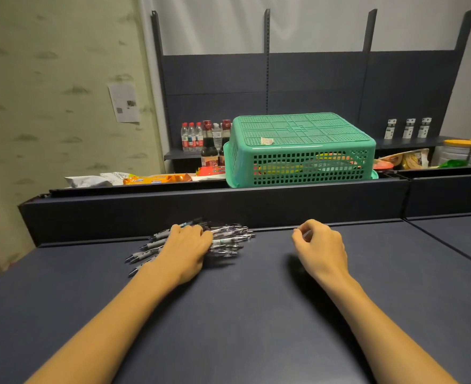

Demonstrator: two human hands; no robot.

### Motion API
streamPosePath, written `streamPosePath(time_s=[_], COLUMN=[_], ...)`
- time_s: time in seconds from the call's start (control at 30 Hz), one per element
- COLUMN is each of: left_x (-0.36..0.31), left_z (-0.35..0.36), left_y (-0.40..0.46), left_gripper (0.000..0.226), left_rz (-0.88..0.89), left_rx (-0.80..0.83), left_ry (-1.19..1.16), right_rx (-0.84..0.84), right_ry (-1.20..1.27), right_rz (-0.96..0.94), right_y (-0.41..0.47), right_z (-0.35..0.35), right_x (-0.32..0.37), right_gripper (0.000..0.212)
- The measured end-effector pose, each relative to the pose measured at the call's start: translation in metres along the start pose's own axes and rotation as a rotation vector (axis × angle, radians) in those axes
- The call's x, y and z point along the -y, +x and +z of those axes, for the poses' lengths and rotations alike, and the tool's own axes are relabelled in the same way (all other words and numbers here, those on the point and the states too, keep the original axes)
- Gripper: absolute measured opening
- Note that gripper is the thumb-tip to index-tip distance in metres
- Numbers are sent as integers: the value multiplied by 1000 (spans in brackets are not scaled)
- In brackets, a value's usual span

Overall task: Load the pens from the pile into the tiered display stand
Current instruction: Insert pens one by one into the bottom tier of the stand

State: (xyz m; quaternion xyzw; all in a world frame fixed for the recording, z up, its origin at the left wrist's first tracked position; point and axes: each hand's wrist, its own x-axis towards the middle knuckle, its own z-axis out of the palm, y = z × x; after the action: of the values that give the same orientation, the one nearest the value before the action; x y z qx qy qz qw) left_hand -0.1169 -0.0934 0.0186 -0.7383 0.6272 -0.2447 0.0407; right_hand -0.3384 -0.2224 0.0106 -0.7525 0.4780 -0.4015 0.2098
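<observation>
A pile of pens [223,236] lies on the dark blue counter [256,314], left of centre and close to the raised ledge at its far edge. The pens have grey grips and clear barrels, and they lie roughly side by side, tips pointing left and near. The left hand [184,248] lies on top of the pile with its fingers curled down over the pens, grasping a bunch of them. The right hand [321,248] is off to the right of the pile, apart from it, raised a little above the counter; its fingers are loosely curled, and I cannot tell whether anything is pinched between thumb and forefinger.

Beyond the ledge, an upturned green plastic basket [300,151] sits on a lower shelf, with snack packets [157,178] to its left. Farther back on the left stand water bottles [191,135] and dark sauce bottles [209,151]. Three small white boxes [407,128] stand on the far right shelf.
</observation>
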Motion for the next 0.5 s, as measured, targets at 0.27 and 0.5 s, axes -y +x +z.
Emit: streamPosePath(time_s=[0.27, 0.5], left_x=[-1, 2], left_z=[7, -2], left_y=[-5, -1], left_gripper=[18, 15], left_rz=[-71, -10], left_rx=[42, 144], left_ry=[-119, -250], right_rx=[17, 25], right_ry=[-24, -17], right_rz=[-2, -5], right_y=[-3, -4], right_z=[2, 3], right_x=[0, 0], right_gripper=[15, 15])
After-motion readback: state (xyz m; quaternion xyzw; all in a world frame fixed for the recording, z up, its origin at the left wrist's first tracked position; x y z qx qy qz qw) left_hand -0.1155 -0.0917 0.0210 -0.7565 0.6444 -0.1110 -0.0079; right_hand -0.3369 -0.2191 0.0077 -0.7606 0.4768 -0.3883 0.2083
